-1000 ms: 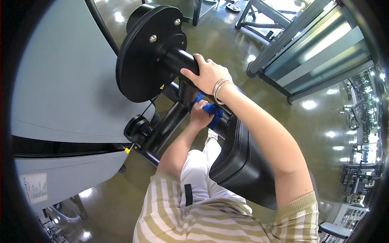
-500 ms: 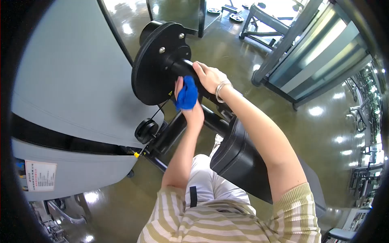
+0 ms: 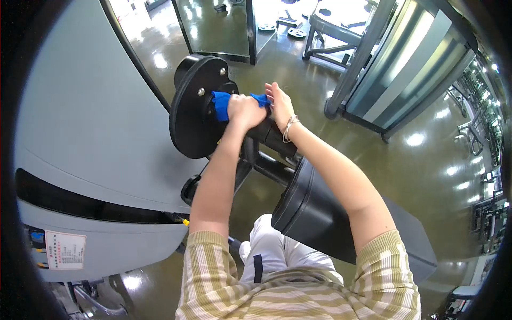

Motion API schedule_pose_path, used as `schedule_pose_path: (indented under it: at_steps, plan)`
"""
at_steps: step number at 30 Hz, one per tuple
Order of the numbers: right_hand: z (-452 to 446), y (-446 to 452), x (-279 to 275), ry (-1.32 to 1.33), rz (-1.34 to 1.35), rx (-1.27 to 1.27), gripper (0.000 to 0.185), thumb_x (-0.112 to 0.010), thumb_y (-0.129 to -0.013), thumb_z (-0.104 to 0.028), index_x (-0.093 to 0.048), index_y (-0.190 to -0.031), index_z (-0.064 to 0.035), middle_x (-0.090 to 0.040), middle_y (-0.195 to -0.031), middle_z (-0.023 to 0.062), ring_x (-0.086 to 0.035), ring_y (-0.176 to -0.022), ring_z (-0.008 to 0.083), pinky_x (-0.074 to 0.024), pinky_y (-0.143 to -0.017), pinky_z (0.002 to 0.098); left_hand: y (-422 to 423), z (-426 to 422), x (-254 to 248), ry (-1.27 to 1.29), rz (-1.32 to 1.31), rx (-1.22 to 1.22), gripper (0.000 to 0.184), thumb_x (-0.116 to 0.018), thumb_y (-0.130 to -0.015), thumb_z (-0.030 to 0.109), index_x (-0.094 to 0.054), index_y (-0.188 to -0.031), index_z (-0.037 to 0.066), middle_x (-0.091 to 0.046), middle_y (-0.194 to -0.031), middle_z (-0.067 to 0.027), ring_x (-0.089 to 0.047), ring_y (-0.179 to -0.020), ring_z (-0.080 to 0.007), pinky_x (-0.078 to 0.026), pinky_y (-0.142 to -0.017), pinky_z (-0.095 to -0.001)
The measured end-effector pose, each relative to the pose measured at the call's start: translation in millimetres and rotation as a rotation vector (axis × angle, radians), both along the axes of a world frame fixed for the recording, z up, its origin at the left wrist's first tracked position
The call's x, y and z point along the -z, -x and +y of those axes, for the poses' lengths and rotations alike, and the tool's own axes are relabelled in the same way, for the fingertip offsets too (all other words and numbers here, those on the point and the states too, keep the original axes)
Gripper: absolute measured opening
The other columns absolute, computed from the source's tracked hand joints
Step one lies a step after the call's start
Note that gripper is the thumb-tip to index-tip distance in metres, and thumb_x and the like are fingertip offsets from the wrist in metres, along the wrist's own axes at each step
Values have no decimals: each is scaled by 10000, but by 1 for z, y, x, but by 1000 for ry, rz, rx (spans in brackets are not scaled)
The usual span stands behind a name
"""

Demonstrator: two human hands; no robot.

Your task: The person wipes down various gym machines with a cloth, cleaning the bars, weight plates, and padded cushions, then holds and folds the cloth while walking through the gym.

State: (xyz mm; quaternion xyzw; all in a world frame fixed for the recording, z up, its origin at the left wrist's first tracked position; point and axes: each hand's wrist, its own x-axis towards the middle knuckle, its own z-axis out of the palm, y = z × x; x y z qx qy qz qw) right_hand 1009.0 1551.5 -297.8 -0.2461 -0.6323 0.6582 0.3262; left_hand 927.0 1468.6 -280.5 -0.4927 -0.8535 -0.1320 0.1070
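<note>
My left hand (image 3: 246, 113) is closed over a blue cloth (image 3: 221, 105), pressing it around the top of a black bar (image 3: 271, 137). Ends of the cloth stick out on both sides of that hand. The bar runs from a round black plate (image 3: 186, 120) on a gym machine. My right hand (image 3: 281, 111), with bracelets at the wrist, is beside the bar with its fingers stretched upward. Its fingertips are close to the cloth's right end; whether they touch it I cannot tell. Below my right forearm lies a black padded cushion (image 3: 325, 213).
A large grey machine housing (image 3: 101, 117) fills the left side, with a notice label (image 3: 65, 249) and a yellow-tipped pin (image 3: 185, 222) low on it. Another machine with a tall panel (image 3: 410, 64) stands at the upper right. Glossy floor (image 3: 405, 176) lies between.
My left hand has moved from under the bar's side up over its top, carrying the cloth. My right hand has lifted its fingers off the bar. The view has shifted slightly.
</note>
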Motion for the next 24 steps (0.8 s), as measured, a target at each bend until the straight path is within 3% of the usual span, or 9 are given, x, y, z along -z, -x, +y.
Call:
schedule_pose_path:
  at_steps: [5, 7, 11, 13, 14, 16, 18, 19, 24]
  plan:
    - [-1, -12, -3, 7, -9, 21, 463, -479, -911, -389, -617, -1081, 19, -632, -1052, 154, -570, -1012, 205, -414, -904, 303, -63, -13, -3, -240, -80, 110, 285, -574, -744, 290, -651, -843, 34, -634, -894, -167, -557, -962, -302, -397, -889, -409]
    - [-6, -31, -13, -385, -311, -56, 425, -498, -876, -387, -657, -975, -6, -666, -884, 159, -631, -822, 230, -471, -791, 308, -71, -13, 6, -197, -122, 157, 291, -533, -782, 265, -627, -969, 63, -634, -995, -114, -513, -1061, -258, -309, -963, -389]
    - [-21, -68, -38, -399, -345, -325, 459, -495, -880, -418, -653, -1005, -6, -669, -916, 157, -630, -866, 216, -460, -818, 299, -87, -26, 44, -464, -119, 208, 370, -541, -795, 283, -575, -1070, 38, -550, -1156, -144, -478, -1117, -284, -218, -1047, -422]
    - [-23, -78, -39, -310, -317, -377, 494, -485, -886, -444, -652, -1009, 4, -668, -935, 139, -617, -882, 197, -451, -830, 294, -97, -38, 44, -751, -859, 232, 354, -544, -802, 265, -564, -1060, 22, -520, -1193, -133, -486, -1110, -254, -280, -1022, -404]
    - [-24, -83, -40, -219, -289, -433, 529, -474, -892, -469, -651, -1013, 15, -667, -953, 121, -603, -897, 178, -442, -843, 289, -94, -47, 39, -758, -855, 235, 354, -544, -802, 265, -564, -1060, 22, -520, -1193, -133, -486, -1110, -254, -280, -1022, -404]
    - [-28, -93, -52, -147, -326, -509, 589, -465, -893, -509, -635, -1045, 34, -655, -985, 95, -574, -915, 132, -428, -860, 275, -83, -72, 28, -868, -1640, 580, 317, -451, -901, 253, -549, -1090, 19, -593, -1050, -80, -540, -1030, -208, -393, -926, -340]
    - [-44, -106, -76, -168, -395, -521, 551, -543, -864, -484, -631, -1026, 35, -651, -900, 66, -563, -839, 101, -436, -814, 262, -88, -89, 6, -963, -1999, 278, 457, -357, -946, 413, -547, -1090, 23, -606, -1052, -106, -578, -989, -224, -445, -880, -354]
    - [-52, -108, -77, -131, -251, -600, 430, -671, -798, -385, -638, -976, 5, -609, -795, 29, -521, -729, 78, -441, -720, 254, -85, -94, 3, -963, -2036, 337, 489, -345, -947, 444, -543, -1098, 24, -603, -1056, -110, -577, -991, -228, -449, -879, -360]
    - [-67, -96, -61, -476, -179, -499, 347, -732, -716, -189, -642, -1015, -38, -647, -833, 49, -561, -725, 79, -471, -675, 260, -96, -115, -30, -969, -1995, 502, 558, -335, -936, 516, -530, -1131, 31, -593, -1081, -118, -577, -994, -235, -447, -897, -370]
